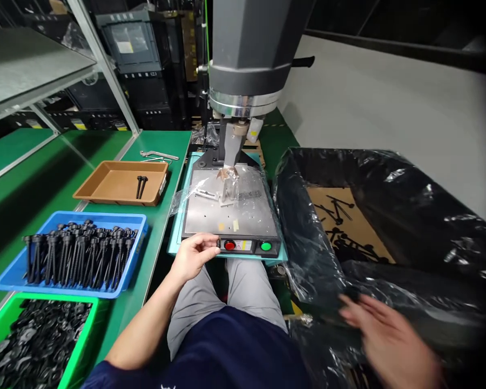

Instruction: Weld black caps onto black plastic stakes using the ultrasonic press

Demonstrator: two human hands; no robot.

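Observation:
My left hand (195, 255) is at the left end of the press's front control panel (243, 246). Its thumb and fingers close around a small dark thing there that I cannot make out. Beside them on the panel is a red button (229, 245), with a green button (266, 246) farther right. My right hand (389, 335), smeared by motion, is over the near side of a bin lined with black plastic (308, 237). A dark patch shows at its fingertips, too blurred to name. Above the metal plate (202, 216) hangs the press head (247, 70), its tip down by a small fixture (227, 192).
Left on the green bench stand a blue tray (133, 224) of black screw-like parts, a green bin (87, 335) of small black pieces, and a brown tray (99, 181) holding two such parts (141, 186). A wrench (157, 155) lies behind. Loose parts (340, 210) lie inside the lined bin.

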